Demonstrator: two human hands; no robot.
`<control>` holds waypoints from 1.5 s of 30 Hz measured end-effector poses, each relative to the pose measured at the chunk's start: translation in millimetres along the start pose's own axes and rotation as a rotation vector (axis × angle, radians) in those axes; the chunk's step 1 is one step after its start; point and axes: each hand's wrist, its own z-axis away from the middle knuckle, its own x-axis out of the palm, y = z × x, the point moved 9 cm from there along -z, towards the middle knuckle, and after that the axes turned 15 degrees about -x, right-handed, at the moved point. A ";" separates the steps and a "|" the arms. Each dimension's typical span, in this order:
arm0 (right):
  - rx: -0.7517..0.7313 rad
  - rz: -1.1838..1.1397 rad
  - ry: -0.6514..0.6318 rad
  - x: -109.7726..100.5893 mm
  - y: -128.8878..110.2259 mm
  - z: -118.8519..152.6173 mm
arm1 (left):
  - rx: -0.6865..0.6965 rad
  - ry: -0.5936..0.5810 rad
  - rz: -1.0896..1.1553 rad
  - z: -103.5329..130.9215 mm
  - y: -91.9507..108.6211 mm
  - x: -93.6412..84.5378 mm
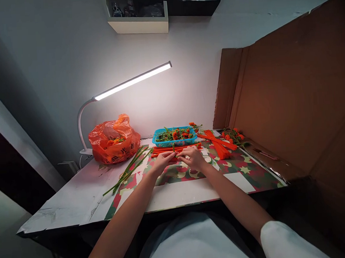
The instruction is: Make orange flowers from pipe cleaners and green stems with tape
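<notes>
Your left hand (164,160) has its fingers clamped on a green stem (173,147), upright between your hands above the table (68,201); your right hand (193,157) meets it, whether its bent fingers grip you cannot tell; red sticks (157,150) lie just beyond, before the blue basket (161,143)

The stem (173,147) — green, thin, straight — stands upright at the fingertips of the left hand (165,160), the right hand (192,158) just beside it. Its upper end shows; the lower part is hidden.
</notes>
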 end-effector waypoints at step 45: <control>0.450 -0.480 0.554 20.6 29.7 25.3 | 0.236 0.164 0.046 3.9 14.2 -1.4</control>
